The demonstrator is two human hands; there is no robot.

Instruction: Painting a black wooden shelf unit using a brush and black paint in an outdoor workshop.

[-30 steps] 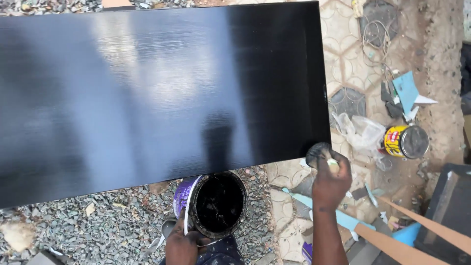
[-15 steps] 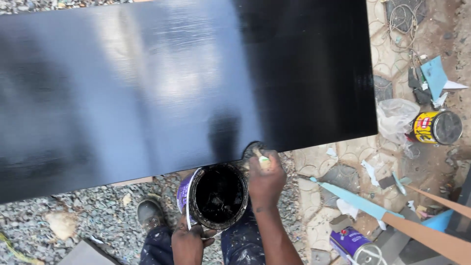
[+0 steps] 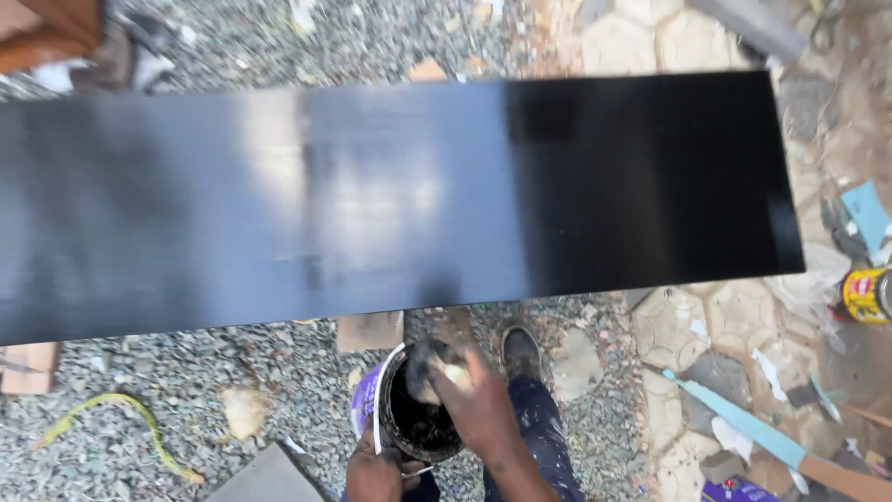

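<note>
A long board [image 3: 390,200] painted glossy black lies across the view above the gravel. Below its near edge, my left hand [image 3: 374,474] grips the rim of a paint can [image 3: 409,418] with black paint inside and a purple-and-white outside. My right hand [image 3: 478,404] reaches over the can's mouth, holding a paint-soaked applicator [image 3: 432,367] dipped into the can; the hand is blurred by motion. My shoe [image 3: 520,351] and paint-spattered trouser leg [image 3: 539,437] are just right of the can.
Gravel [image 3: 167,390] covers the ground on the left, paving tiles [image 3: 706,325] on the right. A yellow-and-red tin [image 3: 864,296], a light-blue painted stick [image 3: 743,423], a yellow cord [image 3: 121,418], wood blocks [image 3: 370,330] and scraps lie about.
My right hand has left the board's lower edge and moved down into the paint can with the applicator. The view has shifted, showing more of the board's right end.
</note>
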